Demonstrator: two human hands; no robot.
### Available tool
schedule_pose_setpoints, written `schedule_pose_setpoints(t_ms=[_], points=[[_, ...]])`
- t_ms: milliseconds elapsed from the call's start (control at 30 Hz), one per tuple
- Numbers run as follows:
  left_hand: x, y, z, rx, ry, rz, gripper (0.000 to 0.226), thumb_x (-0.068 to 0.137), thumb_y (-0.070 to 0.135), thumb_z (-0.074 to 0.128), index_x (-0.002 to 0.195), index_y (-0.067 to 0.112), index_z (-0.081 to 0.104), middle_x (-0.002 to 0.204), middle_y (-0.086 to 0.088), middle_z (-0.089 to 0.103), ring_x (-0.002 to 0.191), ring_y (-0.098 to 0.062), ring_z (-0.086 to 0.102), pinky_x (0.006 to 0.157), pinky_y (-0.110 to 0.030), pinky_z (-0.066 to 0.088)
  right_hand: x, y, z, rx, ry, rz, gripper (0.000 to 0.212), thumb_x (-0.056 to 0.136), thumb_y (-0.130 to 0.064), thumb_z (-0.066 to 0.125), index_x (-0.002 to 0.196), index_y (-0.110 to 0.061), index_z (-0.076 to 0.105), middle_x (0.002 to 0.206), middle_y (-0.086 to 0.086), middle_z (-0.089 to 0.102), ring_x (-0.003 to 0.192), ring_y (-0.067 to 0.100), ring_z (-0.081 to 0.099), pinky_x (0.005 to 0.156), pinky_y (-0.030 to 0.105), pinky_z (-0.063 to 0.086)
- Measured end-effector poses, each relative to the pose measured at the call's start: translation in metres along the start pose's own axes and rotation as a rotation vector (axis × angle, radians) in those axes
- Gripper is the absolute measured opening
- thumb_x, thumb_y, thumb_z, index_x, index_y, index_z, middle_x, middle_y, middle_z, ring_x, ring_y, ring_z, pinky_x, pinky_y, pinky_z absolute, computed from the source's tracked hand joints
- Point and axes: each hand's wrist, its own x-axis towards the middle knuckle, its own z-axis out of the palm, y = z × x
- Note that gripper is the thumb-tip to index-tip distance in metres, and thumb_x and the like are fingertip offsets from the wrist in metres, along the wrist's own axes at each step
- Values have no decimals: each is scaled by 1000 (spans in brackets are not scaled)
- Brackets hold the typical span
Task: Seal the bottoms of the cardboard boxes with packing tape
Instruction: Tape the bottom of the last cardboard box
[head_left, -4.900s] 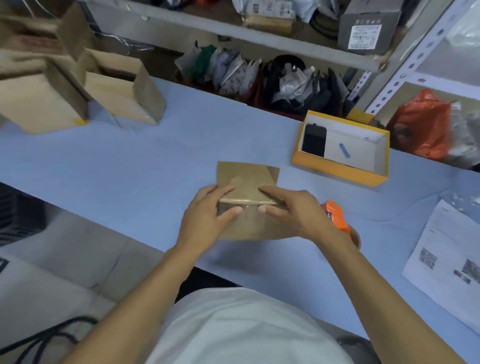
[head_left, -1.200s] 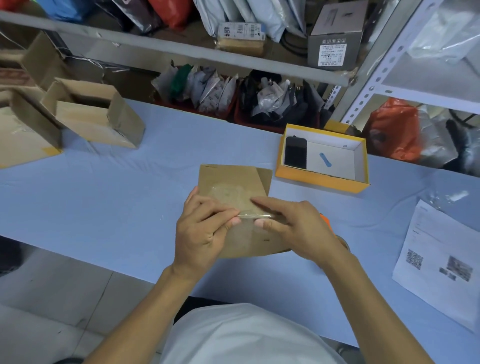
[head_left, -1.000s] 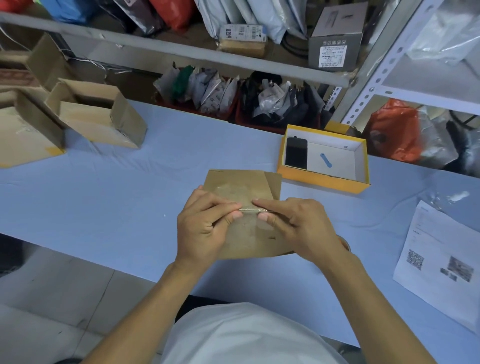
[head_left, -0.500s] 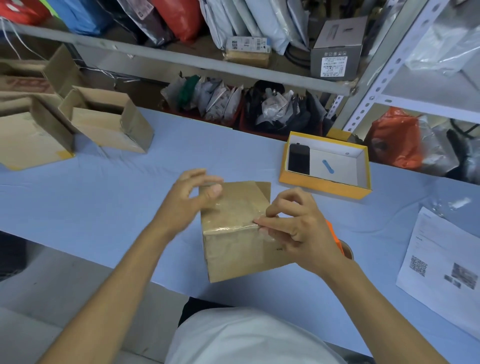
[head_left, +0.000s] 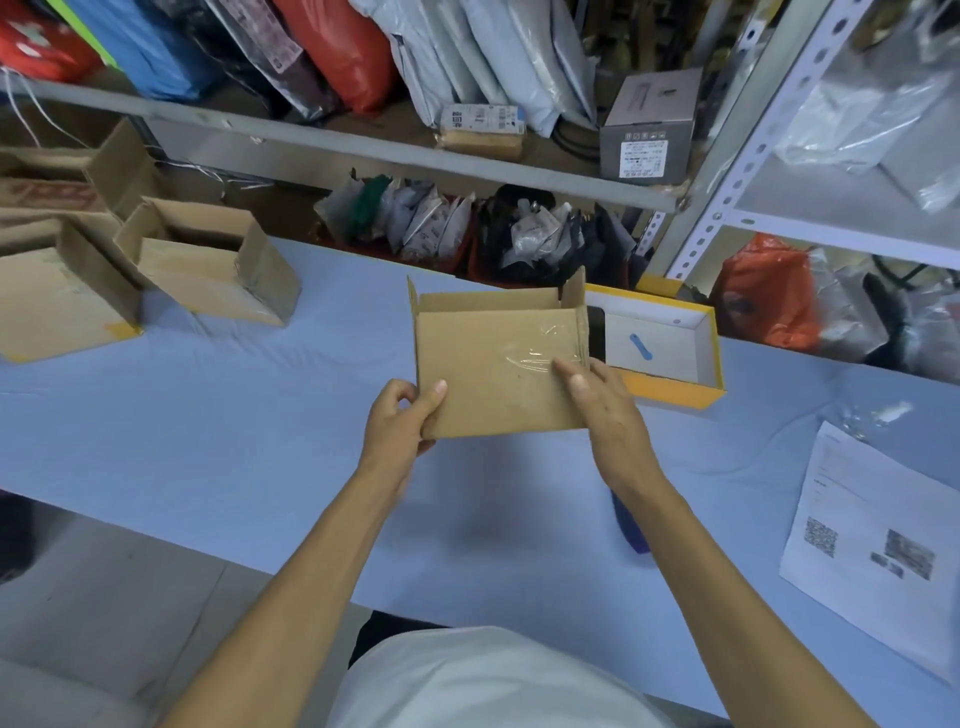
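Blue cloth covers our table (head_left: 208, 441). Above its middle we hold the cardboard box (head_left: 498, 371), open top facing far: our left hand (head_left: 397, 423) grips its near-left corner, our right hand (head_left: 602, 405) lies flat-fingered on clear tape (head_left: 540, 358).

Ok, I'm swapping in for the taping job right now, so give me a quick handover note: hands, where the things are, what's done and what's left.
Left hand: gripping the lower left corner of the cardboard box, held up above the blue table.
Right hand: fingers flat on the clear tape near the box's right edge.
Done: tape is on this box, wrinkled at its end.
Other boxes sit far left, open.
Left: set this box with them. I cannot see a tape dispenser or more untaped boxes.
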Motion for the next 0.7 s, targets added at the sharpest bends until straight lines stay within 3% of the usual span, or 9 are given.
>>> schedule_pose_setpoints(t_ms=[133,233,300,367,400,467,567,633,700], points=[[8,9,-6,-25,-78,26,36,76,46,67,60,25,43,65,8,48,60,-4,50,65,-32,36,6,14,-4,29,-36,-13,49,91,-28,69,136,-38,54,143,-21,43,121,-16,40,95,11,35],[10,18,-3,-21,-65,183,39,74,38,74,65,22,39,63,9,43,58,-9,45,57,-28,35,16,12,7,-53,-62,55,42,95,-36,61,137,-39,52,151,-11,29,132,-1,30,109,29,33],[10,24,4,-24,-14,260,41,69,32,80,82,22,42,76,9,52,64,-4,57,55,-24,45,22,1,15,-4,-51,117,31,99,-41,53,129,-40,60,139,-14,38,131,4,36,114,39,33],[10,29,10,-8,-38,266,60,65,41,83,113,28,49,103,2,64,87,-5,67,69,-25,56,21,-13,19,223,-130,146,28,98,-54,47,121,-48,63,121,-30,57,115,-8,52,102,36,45],[10,31,11,52,-60,288,65,66,48,80,123,32,52,111,1,65,96,-8,67,76,-29,58,20,-18,19,319,-191,150,35,94,-60,48,124,-48,61,121,-27,62,112,-8,56,95,33,49],[10,34,15,149,-102,330,53,77,57,67,126,38,60,122,4,62,109,-10,61,92,-37,55,19,-21,19,407,-249,129,58,84,-60,59,137,-36,51,128,-11,63,118,8,60,89,34,55],[6,36,23,175,-135,343,31,100,40,46,128,45,59,136,4,47,128,-8,47,110,-42,41,19,-24,24,434,-209,56,79,71,-50,78,138,-28,43,129,-5,63,117,15,62,89,34,57],[4,34,25,259,-129,374,32,100,33,50,122,55,57,147,4,32,138,-13,34,113,-48,37,19,-28,26,419,-138,57,104,60,-50,84,145,-31,27,135,-8,54,119,10,58,91,31,56],[4,34,23,434,-121,368,42,85,50,61,122,64,48,156,7,12,145,-22,17,114,-54,30,21,-26,23,408,-92,66,120,54,-53,84,149,-35,13,140,-10,45,123,8,53,95,32,54]])
